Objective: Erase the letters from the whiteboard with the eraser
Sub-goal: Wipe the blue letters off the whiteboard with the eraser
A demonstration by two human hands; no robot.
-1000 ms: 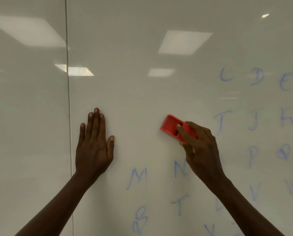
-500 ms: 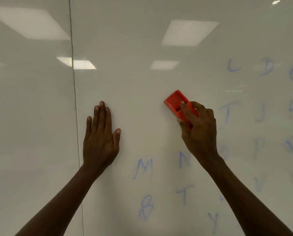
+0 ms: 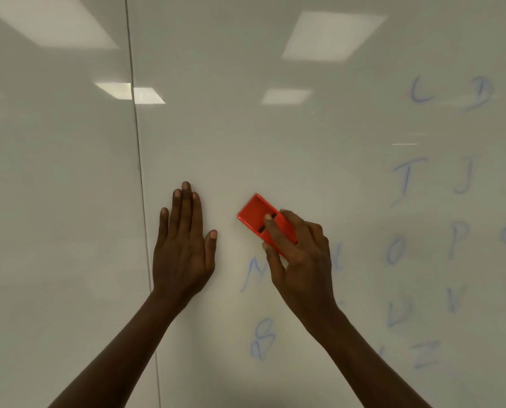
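Note:
A glossy whiteboard (image 3: pixel 275 142) fills the view, with faint blue letters on its right and lower parts. My right hand (image 3: pixel 301 260) grips a red eraser (image 3: pixel 254 214) and presses it tilted against the board, just above the letter M (image 3: pixel 253 272). That hand covers part of the M and most of the N (image 3: pixel 335 259). My left hand (image 3: pixel 184 245) lies flat on the board, fingers straight and pointing up, a little left of the eraser. Further letters include T (image 3: pixel 404 181), J (image 3: pixel 465 175), O (image 3: pixel 394 250), P (image 3: pixel 457 237) and S (image 3: pixel 262 338).
A dark vertical seam (image 3: pixel 138 184) between two board panels runs just left of my left hand. Ceiling lights reflect in the upper board. The panel left of the seam and the board's upper middle carry no writing.
My right hand has slid the eraser left and downward, from the blank area above the N to just above the M. My left hand stays flat on the board.

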